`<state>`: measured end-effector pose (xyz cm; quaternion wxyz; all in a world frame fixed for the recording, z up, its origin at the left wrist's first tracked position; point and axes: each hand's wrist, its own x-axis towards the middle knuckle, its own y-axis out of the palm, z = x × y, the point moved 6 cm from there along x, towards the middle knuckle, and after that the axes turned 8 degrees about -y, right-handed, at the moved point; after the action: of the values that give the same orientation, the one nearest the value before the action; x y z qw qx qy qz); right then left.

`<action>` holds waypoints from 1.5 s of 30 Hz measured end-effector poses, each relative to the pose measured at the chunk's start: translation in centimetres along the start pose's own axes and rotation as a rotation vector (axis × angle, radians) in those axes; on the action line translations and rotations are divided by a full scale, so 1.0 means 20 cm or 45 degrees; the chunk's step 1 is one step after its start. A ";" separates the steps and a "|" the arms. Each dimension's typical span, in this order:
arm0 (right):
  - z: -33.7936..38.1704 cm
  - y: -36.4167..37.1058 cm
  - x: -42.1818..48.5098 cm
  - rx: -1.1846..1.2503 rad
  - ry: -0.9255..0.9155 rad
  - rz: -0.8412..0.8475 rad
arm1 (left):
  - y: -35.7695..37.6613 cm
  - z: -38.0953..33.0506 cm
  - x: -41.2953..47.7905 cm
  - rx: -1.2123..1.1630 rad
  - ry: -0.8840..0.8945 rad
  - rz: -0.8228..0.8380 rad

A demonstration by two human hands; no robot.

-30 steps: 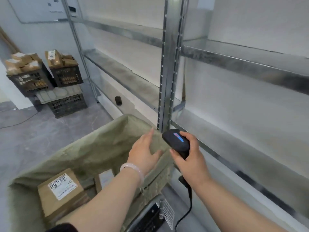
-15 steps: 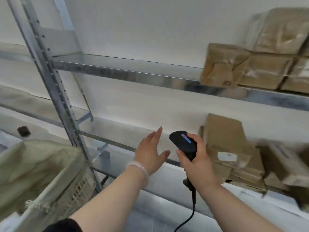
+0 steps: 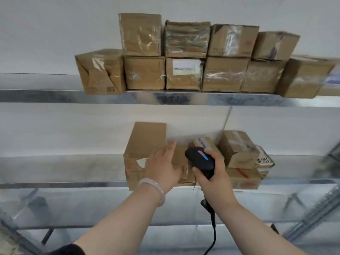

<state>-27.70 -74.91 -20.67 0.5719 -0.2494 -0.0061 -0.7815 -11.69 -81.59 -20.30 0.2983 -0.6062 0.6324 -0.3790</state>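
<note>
The scanner [image 3: 200, 158] is held in the right grip [image 3: 214, 179], whose fingers are curled round the handle. Its black head, marked with a lit blue and red strip, is raised above the thumb. A cable [image 3: 213, 229] is seen hanging from the foot of the handle.

The left grip [image 3: 162, 167] is spread wide with straight fingers and is held against, or just before, a box [image 3: 145, 144]; whether it is touched cannot be told. A pale bracelet [image 3: 152, 190] is worn at that wrist. The scanner is kept just right of the left grip, and the two are apart.

The box is set on the middle shelf [image 3: 64, 184], at its front edge. To its right, behind the scanner, a stack [image 3: 239, 150] of smaller parcels is piled on the same shelf. On the upper shelf [image 3: 55, 97], taped cartons [image 3: 184, 70] are ranged in two rows, one upon the other, against a white wall [image 3: 55, 34].
</note>
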 end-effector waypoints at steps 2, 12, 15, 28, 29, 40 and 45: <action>-0.01 -0.06 0.02 -0.009 0.022 -0.038 | 0.03 -0.10 0.03 -0.045 0.063 0.037; -0.19 -0.39 0.07 -0.169 0.147 -0.306 | 0.38 -0.43 0.18 -0.177 0.319 0.278; -0.27 -0.47 0.07 -0.187 0.180 -0.389 | 0.49 -0.51 0.21 -0.234 0.355 0.339; -0.71 -0.97 0.47 -0.163 0.366 -0.330 | 0.82 -0.91 0.48 -0.304 0.050 0.398; -0.74 -1.01 0.51 -0.158 0.375 -0.308 | 0.84 -0.94 0.50 -0.268 0.016 0.373; -1.01 -1.03 0.82 -0.096 0.363 0.017 | 1.01 -1.05 0.58 -0.182 -0.376 0.223; -0.96 -1.08 0.81 -0.024 0.253 -0.012 | 0.98 -1.10 0.55 -0.341 -0.420 0.141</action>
<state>-58.05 -87.55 -25.06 0.5634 -0.1761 0.0569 -0.8052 -41.67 -90.34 -24.06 0.3350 -0.6584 0.6521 -0.1703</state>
